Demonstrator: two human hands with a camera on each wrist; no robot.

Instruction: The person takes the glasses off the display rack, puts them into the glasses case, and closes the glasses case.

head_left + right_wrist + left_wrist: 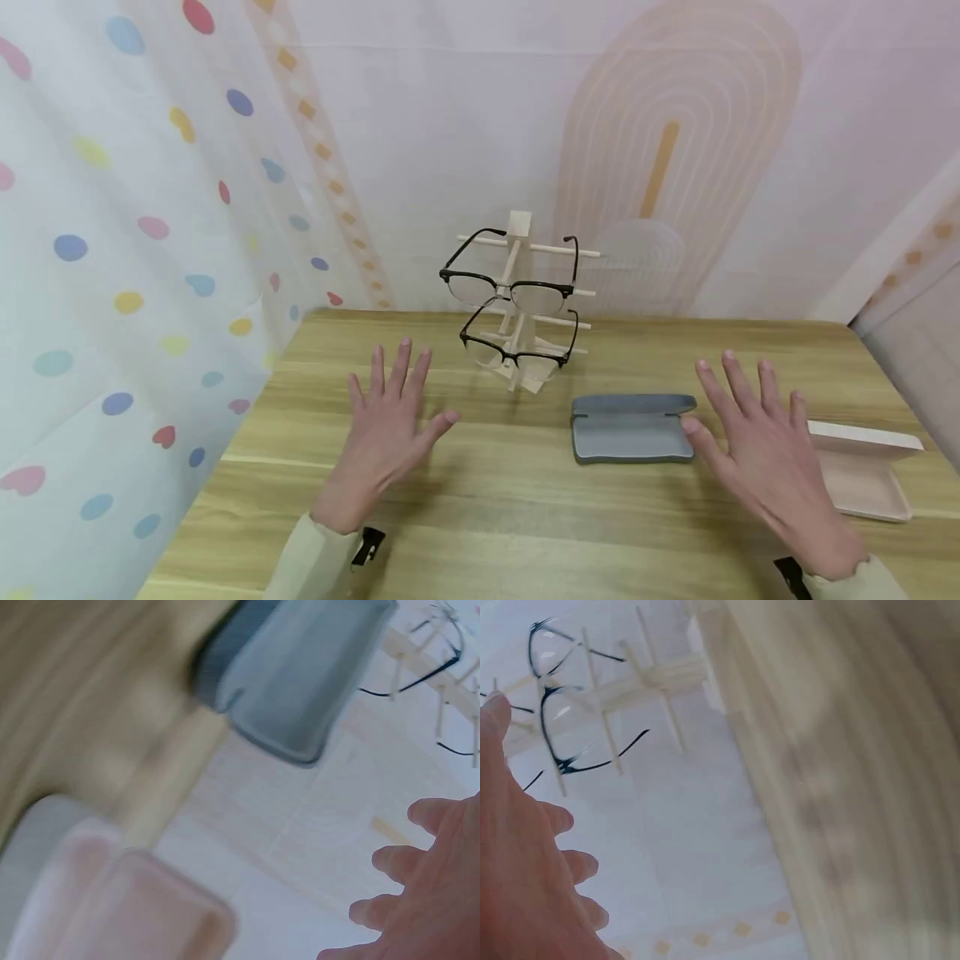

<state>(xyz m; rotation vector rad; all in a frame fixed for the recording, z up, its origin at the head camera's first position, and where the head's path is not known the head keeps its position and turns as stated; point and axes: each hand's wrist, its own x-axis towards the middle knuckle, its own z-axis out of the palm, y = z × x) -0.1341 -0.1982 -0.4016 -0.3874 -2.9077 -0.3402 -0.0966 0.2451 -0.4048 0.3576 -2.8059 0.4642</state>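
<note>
My left hand (pixel 390 425) is spread over the table, left of a wooden glasses stand (pixel 522 250), holding nothing. Two pairs of black-rimmed glasses hang on the stand, upper glasses (pixel 536 292) and lower glasses (pixel 525 360). My right hand (pixel 772 458), fingers also spread, holds nothing. Its thumb overlaps the right edge of a grey glasses case (pixel 632 437) in the head view. That case lies with its lid up. Partly hidden behind the right hand is a pale pink case (pixel 862 483), also with its lid raised. Both cases (pixel 285 682) show large in the right wrist view.
The wooden table (pixel 480 533) ends at a printed curtain (pixel 450 125) close behind the stand. A dotted curtain (pixel 142 275) hangs along the left side. Pegs (pixel 588 253) of the stand stick out to both sides.
</note>
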